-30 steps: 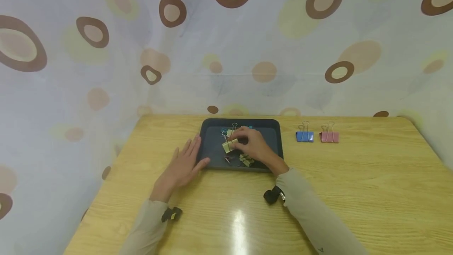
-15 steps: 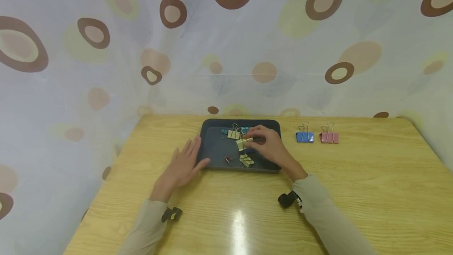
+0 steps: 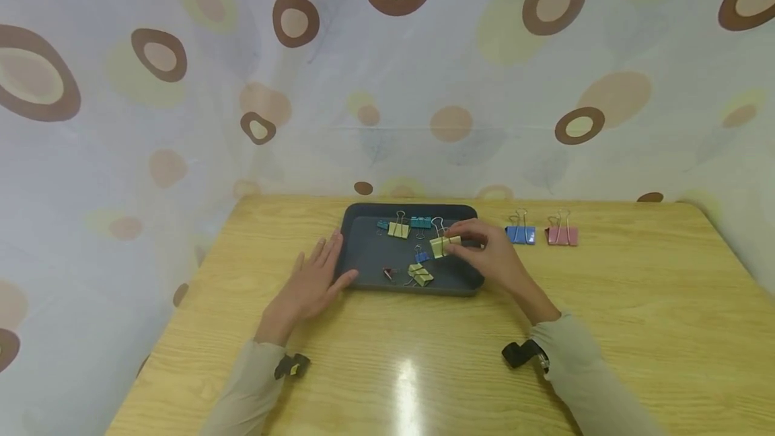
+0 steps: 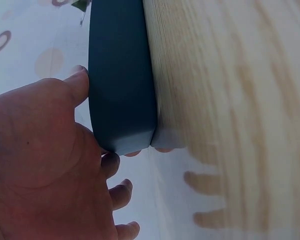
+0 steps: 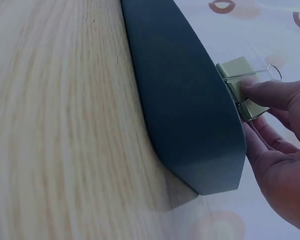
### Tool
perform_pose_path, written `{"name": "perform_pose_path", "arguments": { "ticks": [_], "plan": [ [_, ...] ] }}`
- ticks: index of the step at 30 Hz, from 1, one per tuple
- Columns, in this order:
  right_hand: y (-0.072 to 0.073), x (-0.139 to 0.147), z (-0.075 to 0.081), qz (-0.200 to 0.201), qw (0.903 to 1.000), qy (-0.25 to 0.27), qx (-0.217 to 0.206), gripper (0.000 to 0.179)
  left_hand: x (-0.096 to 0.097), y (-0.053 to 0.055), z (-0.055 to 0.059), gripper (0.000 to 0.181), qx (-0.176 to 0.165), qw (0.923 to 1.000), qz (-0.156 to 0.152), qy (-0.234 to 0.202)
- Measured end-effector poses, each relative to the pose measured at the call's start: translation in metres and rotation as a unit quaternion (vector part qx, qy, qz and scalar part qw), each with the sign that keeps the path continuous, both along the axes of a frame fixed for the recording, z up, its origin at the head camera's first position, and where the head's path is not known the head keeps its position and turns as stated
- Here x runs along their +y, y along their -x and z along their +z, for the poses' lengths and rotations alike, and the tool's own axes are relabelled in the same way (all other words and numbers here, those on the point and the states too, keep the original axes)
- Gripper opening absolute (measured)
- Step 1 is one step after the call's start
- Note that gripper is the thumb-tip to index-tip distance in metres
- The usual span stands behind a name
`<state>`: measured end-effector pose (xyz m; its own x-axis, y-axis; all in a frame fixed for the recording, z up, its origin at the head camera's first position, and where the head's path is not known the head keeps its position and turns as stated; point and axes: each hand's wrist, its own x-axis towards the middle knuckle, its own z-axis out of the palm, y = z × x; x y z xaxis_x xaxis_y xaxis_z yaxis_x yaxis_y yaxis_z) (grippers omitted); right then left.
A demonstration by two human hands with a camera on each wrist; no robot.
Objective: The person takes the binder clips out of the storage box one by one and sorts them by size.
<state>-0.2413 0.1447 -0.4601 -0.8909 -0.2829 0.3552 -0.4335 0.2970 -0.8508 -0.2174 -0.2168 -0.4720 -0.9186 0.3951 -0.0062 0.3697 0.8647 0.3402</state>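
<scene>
My right hand [image 3: 492, 256] pinches a large yellow binder clip [image 3: 442, 246] over the right side of the dark tray [image 3: 363, 258]. Thumb and fingers hold that clip [image 5: 238, 70] by its body in the right wrist view, its wire handles sticking up. My left hand [image 3: 310, 282] lies with straight fingers against the tray's left edge, the thumb at its near left corner. Inside the tray are a yellow clip [image 3: 398, 229] at the back, another yellow clip [image 3: 420, 274] on its side at the front, a teal clip [image 3: 420, 222], a small blue clip [image 3: 421, 256] and a small dark red clip [image 3: 389, 273].
To the right of the tray, a large blue binder clip [image 3: 522, 234] and a pink binder clip [image 3: 563, 235] stand side by side on the wooden table [image 3: 642, 315]. A patterned sheet [image 3: 339, 99] hangs behind the table. A smaller teal clip [image 3: 383, 225] lies at the tray's back left.
My right hand has carried the large yellow clip rightward across the tray, uncovering the small blue clip and the teal clip. The left hand has stayed at the tray's left edge.
</scene>
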Motion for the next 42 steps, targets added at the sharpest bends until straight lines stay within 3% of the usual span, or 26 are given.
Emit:
{"name": "perform_pose_path", "arguments": {
  "ticks": [8,16,21,29,34,42],
  "plan": [
    [-0.005,0.027,0.003,-0.018,0.9998,0.007,-0.009,0.018,0.000,0.001,-0.004,0.085,-0.006,1.0000,0.004,0.006],
    [-0.005,0.051,0.002,-0.054,0.9984,0.000,0.018,0.023,-0.002,-0.001,-0.002,0.086,-0.016,0.9998,0.008,0.013],
    [-0.004,0.064,0.010,-0.060,0.9982,-0.005,-0.002,0.025,-0.004,-0.003,-0.001,0.085,-0.016,0.9998,0.009,0.012],
    [-0.007,0.092,0.020,-0.123,0.9920,-0.024,-0.018,0.030,-0.003,-0.003,-0.002,0.085,-0.013,0.9999,0.007,0.007],
    [-0.009,0.110,0.024,-0.137,0.9901,-0.016,-0.024,0.029,-0.002,-0.002,-0.002,0.085,-0.011,0.9999,0.004,0.006],
    [-0.011,0.140,0.028,-0.162,0.9867,-0.011,0.005,0.028,0.000,-0.002,-0.001,0.085,-0.009,0.9999,0.006,0.005]
  ]
}}
